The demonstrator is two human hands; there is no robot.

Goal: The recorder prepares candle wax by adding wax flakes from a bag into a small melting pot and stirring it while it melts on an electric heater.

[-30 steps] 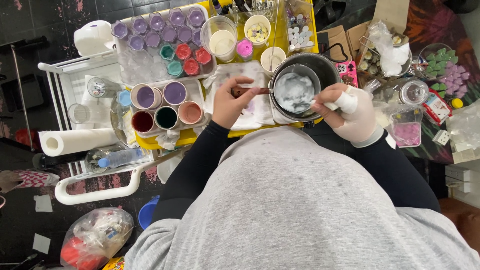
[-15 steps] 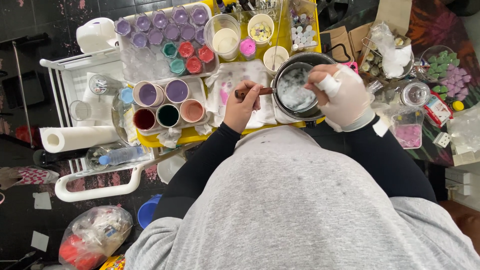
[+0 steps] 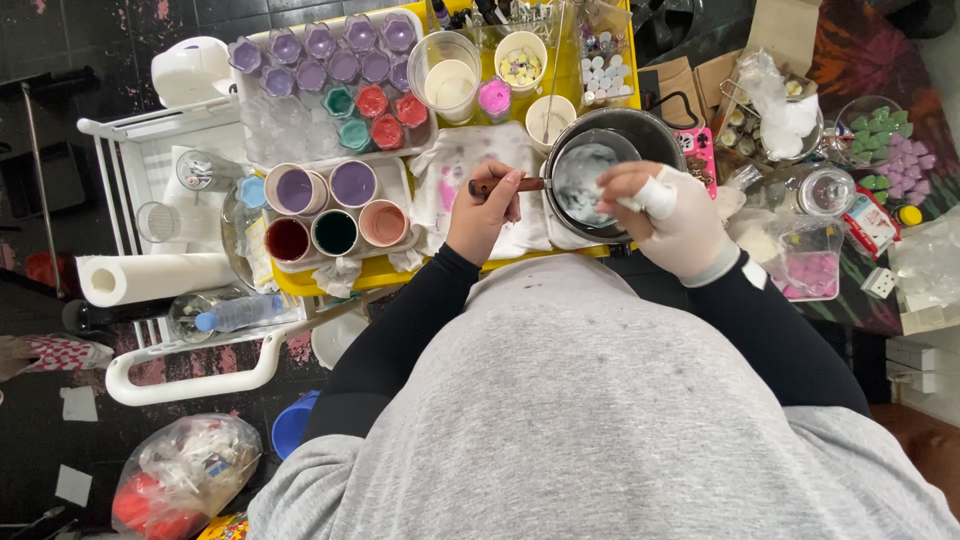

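Metal and wood make up the small saucepan: a steel bowl with a brown wooden handle, held level over a larger dark pot at the near edge of the yellow surface. The left hand is closed around that handle, thumb on top. The right hand, in a pale glove with a white bandage round one finger, is curled at the pan's right rim, its fingertips pinched on something small and white that I cannot make out.

Judging by its look, the pan is stiff and fairly light, but the whitish, half-clouded mass inside would slop or spill if tipped, so the wooden handle seems the sound place to grip; the steel rim may be hot or slick.

To the left, a tray holds five cups filled with lilac, dark red, dark green and salmon-pink contents. Behind them a white tray carries small moulds, mostly purple, with a few teal and red ones. A clear beaker holds cream-coloured liquid, and a small cup holds bright pink. A stained white cloth lies under the left hand. At right, a tub contains pink pieces.
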